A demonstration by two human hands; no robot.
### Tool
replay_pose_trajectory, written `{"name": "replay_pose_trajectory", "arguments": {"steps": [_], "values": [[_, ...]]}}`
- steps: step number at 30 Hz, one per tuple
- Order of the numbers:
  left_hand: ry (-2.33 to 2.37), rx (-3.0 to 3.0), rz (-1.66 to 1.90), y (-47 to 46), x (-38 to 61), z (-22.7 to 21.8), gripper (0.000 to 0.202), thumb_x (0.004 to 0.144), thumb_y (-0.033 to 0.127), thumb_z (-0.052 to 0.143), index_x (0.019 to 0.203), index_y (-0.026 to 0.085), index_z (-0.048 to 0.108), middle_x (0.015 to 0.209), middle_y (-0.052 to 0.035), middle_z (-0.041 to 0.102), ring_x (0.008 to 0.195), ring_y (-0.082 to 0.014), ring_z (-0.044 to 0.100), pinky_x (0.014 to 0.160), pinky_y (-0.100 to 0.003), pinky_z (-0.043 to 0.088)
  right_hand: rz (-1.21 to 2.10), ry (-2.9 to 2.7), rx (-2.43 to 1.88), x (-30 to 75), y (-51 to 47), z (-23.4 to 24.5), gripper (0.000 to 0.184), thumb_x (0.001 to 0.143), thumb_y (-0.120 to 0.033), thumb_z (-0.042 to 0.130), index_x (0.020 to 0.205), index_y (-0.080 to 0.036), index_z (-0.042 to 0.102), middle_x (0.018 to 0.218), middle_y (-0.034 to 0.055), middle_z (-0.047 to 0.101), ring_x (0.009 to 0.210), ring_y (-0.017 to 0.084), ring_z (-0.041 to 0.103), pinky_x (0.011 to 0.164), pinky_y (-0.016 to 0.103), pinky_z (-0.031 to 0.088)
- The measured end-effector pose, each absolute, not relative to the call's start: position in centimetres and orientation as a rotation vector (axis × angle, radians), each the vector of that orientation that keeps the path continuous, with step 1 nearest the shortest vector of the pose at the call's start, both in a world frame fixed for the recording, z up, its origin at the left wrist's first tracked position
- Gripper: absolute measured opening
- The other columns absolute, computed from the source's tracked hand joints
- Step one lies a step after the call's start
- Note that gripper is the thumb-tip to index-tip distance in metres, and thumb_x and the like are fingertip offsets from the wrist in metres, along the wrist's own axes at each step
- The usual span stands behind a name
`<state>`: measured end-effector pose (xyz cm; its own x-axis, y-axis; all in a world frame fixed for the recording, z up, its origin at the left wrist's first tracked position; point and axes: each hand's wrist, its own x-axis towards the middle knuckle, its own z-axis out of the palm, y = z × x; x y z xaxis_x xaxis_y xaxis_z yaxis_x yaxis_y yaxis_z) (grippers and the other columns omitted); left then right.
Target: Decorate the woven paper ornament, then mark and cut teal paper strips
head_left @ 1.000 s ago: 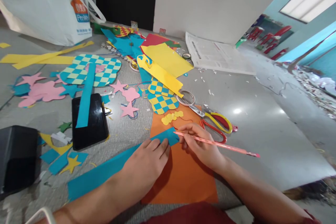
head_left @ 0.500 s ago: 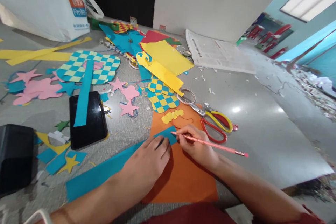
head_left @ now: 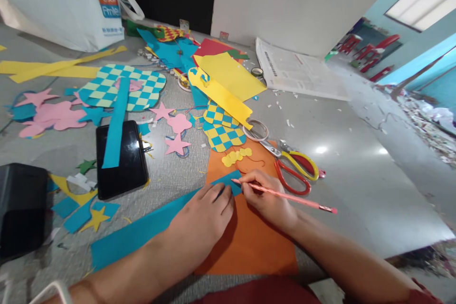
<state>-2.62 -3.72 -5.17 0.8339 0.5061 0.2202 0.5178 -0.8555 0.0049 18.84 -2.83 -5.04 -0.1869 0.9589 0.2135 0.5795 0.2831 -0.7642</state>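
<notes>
A long blue paper strip slants across an orange sheet in front of me. My left hand lies palm down over the strip, its fingers resting on the paper near the right end. Pinched in my right hand is a pink pencil, its point touching or just above the strip's right end. Beyond my right hand lie scissors with red and yellow handles. Small yellow scalloped cut-outs sit on the orange sheet past the strip.
A black phone lies to the left under another blue strip. Pink cut-outs, checkered woven shapes, yellow sheets and a tape roll spread beyond. A white bag stands back left, a newspaper back right.
The view has shifted slightly. Both hands, the pencil and the blue strip keep nearly the same places relative to each other.
</notes>
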Motion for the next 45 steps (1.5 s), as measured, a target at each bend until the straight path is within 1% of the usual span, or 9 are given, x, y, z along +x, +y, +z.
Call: {"name": "replay_pose_trajectory", "arguments": {"steps": [7,12,16,23,29,33,36,40,45], "values": [[-0.823,-2.947,-0.354,-3.75,-2.49,-5.34,0.032,0.090,0.013,0.061,0.120,0.008,0.071,0.128,-0.0144,0.073,0.118,-0.0276,0.066,0.102,-0.039,0.051,0.711,-1.867,-1.397,18.89,-2.89,-5.10,0.012,0.094,-0.020,0.060,0.088,-0.023,0.070,0.081,0.0014,0.077,0.066,0.014,0.069,0.057,0.023,0.052],[-0.836,-2.955,-0.345,-3.75,-2.46,-5.21,0.033,0.090,0.014,0.061,0.121,0.008,0.071,0.127,-0.0149,0.073,0.117,-0.0281,0.067,0.101,-0.039,0.053,0.711,-1.871,-1.402,18.78,-2.87,-4.93,0.013,0.094,-0.021,0.059,0.086,-0.023,0.069,0.080,0.0014,0.077,0.068,0.015,0.071,0.059,0.023,0.054],[-0.840,-2.966,-0.324,-3.76,-2.51,-5.28,0.032,0.091,0.013,0.061,0.122,0.008,0.070,0.129,-0.0151,0.072,0.119,-0.0283,0.066,0.103,-0.040,0.052,0.700,-1.880,-1.401,18.76,-2.86,-4.87,0.014,0.095,-0.021,0.058,0.086,-0.023,0.069,0.080,0.0013,0.076,0.070,0.015,0.071,0.061,0.023,0.054],[-0.846,-3.012,-0.276,-3.79,-2.49,-5.43,0.034,0.093,0.014,0.061,0.126,0.007,0.067,0.131,-0.0180,0.070,0.123,-0.0292,0.064,0.106,-0.042,0.048,0.703,-1.881,-1.414,18.67,-2.88,-4.68,0.015,0.095,-0.021,0.058,0.086,-0.023,0.070,0.080,0.0012,0.077,0.070,0.015,0.072,0.062,0.024,0.055],[-0.851,-2.988,-0.268,-3.81,-2.46,-5.07,0.033,0.092,0.013,0.060,0.123,0.008,0.069,0.131,-0.0163,0.071,0.120,-0.0286,0.065,0.102,-0.040,0.052,0.708,-1.900,-1.425,18.59,-2.93,-4.46,0.015,0.095,-0.020,0.058,0.086,-0.023,0.069,0.082,0.0019,0.077,0.072,0.016,0.072,0.060,0.024,0.054],[-0.848,-2.979,-0.306,-3.75,-2.42,-5.05,0.032,0.090,0.012,0.059,0.120,0.008,0.070,0.129,-0.0156,0.073,0.117,-0.0286,0.066,0.100,-0.040,0.053,0.718,-1.895,-1.421,18.63,-2.99,-4.47,0.015,0.095,-0.020,0.058,0.086,-0.024,0.068,0.083,0.0017,0.077,0.072,0.016,0.072,0.062,0.024,0.054],[-0.856,-2.983,-0.303,-3.74,-2.41,-5.08,0.033,0.091,0.011,0.057,0.122,0.008,0.070,0.129,-0.0148,0.073,0.118,-0.0277,0.066,0.101,-0.039,0.052,0.718,-1.900,-1.427,18.64,-3.01,-4.46,0.015,0.096,-0.020,0.058,0.086,-0.024,0.068,0.083,0.0016,0.077,0.072,0.015,0.071,0.061,0.024,0.053],[-0.860,-2.994,-0.321,-3.83,-2.53,-5.21,0.036,0.093,0.011,0.056,0.126,0.007,0.068,0.132,-0.0159,0.072,0.122,-0.0276,0.065,0.104,-0.040,0.050,0.722,-1.899,-1.432,18.63,-2.95,-4.52,0.015,0.096,-0.019,0.058,0.086,-0.024,0.068,0.084,0.0012,0.077,0.071,0.015,0.070,0.060,0.023,0.052],[-0.879,-3.006,-0.339,-3.72,-2.73,-5.35,0.039,0.093,0.009,0.052,0.130,0.006,0.065,0.134,-0.0152,0.071,0.123,-0.0257,0.065,0.107,-0.037,0.049,0.680,-1.903,-1.434,18.67,-2.87,-4.72,0.014,0.094,-0.018,0.059,0.087,-0.023,0.070,0.081,0.0003,0.076,0.069,0.014,0.069,0.060,0.023,0.050]]}}
